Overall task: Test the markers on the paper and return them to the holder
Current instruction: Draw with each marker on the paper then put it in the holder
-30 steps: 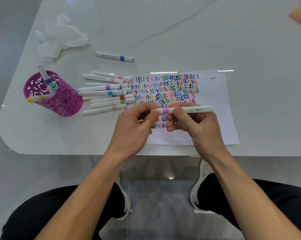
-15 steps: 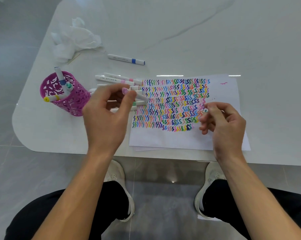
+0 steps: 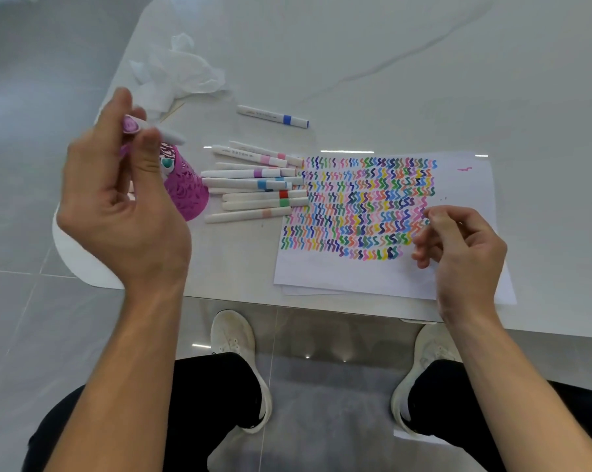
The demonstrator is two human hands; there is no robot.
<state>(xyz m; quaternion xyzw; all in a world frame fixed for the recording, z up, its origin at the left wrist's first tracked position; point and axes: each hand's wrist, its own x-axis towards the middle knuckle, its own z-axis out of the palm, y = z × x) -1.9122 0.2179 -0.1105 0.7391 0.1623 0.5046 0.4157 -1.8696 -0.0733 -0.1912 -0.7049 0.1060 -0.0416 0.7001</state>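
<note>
My left hand (image 3: 124, 206) grips a white marker with a pink-purple cap (image 3: 141, 126) and holds it just above the purple lattice holder (image 3: 185, 189), which my hand mostly hides. A teal-capped marker shows inside the holder. The white paper (image 3: 383, 270) covered in rows of coloured squiggles lies at centre right. My right hand (image 3: 458, 247) rests on the paper's right part with fingers loosely curled and nothing visible in them. Several white markers with coloured bands (image 3: 253, 185) lie in a row between holder and paper.
A lone blue-banded marker (image 3: 274, 116) lies farther back on the white table (image 3: 389, 63). Crumpled white tissue (image 3: 178, 73) sits at the back left. The table's near edge runs just below the paper; my shoes and the grey floor show beneath.
My left hand has carried the capped pink marker leftward from the paper to above the holder. My right hand let go of it and stayed on the paper.
</note>
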